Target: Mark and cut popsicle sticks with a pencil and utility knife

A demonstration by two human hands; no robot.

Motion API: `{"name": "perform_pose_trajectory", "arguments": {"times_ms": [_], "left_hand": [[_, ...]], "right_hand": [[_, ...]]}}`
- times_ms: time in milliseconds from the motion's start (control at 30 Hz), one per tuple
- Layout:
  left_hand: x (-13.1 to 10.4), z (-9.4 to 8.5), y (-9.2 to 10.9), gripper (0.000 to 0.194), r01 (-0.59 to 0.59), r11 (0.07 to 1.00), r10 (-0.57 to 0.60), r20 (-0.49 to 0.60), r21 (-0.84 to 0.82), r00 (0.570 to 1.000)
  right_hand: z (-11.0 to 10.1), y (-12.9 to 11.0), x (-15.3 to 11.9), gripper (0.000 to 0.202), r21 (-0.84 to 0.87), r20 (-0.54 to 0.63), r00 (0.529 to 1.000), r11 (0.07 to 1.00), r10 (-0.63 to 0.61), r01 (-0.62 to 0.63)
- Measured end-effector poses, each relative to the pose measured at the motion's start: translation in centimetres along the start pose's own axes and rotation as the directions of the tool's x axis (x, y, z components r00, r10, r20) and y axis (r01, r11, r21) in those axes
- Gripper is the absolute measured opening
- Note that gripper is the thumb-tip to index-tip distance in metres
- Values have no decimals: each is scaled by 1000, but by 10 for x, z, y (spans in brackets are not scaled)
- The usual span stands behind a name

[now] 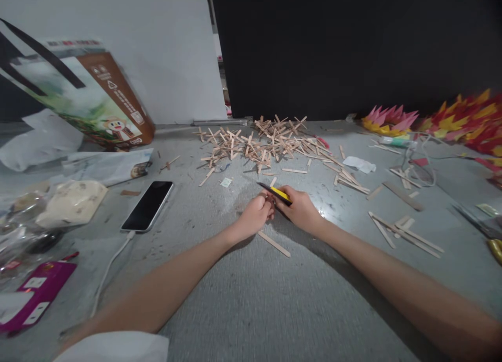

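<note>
My right hand is closed round a yellow and black utility knife, its dark blade pointing away to the left. Close against it is my left hand, fingers curled in a pinch; what sits between them is too small and covered to make out. The pale end of a wooden stick shows just behind the knife; I cannot tell whether it is held. Another flat wooden stick lies on the grey table just below my hands. Beyond them spreads a pile of crossed wooden sticks.
Loose sticks and scissors lie to the right. Pink and yellow paper petals stand at the back right. On the left are a phone with a white cable, a purple pouch and a printed bag.
</note>
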State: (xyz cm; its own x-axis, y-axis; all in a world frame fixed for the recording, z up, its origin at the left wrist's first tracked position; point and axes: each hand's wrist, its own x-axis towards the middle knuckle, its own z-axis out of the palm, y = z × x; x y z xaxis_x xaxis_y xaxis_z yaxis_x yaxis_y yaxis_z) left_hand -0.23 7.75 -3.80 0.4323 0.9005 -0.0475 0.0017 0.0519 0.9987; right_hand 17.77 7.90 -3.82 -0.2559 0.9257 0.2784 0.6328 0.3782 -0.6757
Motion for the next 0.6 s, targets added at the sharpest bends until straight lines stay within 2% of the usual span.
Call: {"name": "perform_pose_trajectory", "arguments": {"times_ms": [600], "left_hand": [[1, -1, 5, 4, 43, 996, -42, 15, -79, 999]], "right_hand": [[2, 1, 2, 20, -51, 11, 1000, 999, -11, 12]]}}
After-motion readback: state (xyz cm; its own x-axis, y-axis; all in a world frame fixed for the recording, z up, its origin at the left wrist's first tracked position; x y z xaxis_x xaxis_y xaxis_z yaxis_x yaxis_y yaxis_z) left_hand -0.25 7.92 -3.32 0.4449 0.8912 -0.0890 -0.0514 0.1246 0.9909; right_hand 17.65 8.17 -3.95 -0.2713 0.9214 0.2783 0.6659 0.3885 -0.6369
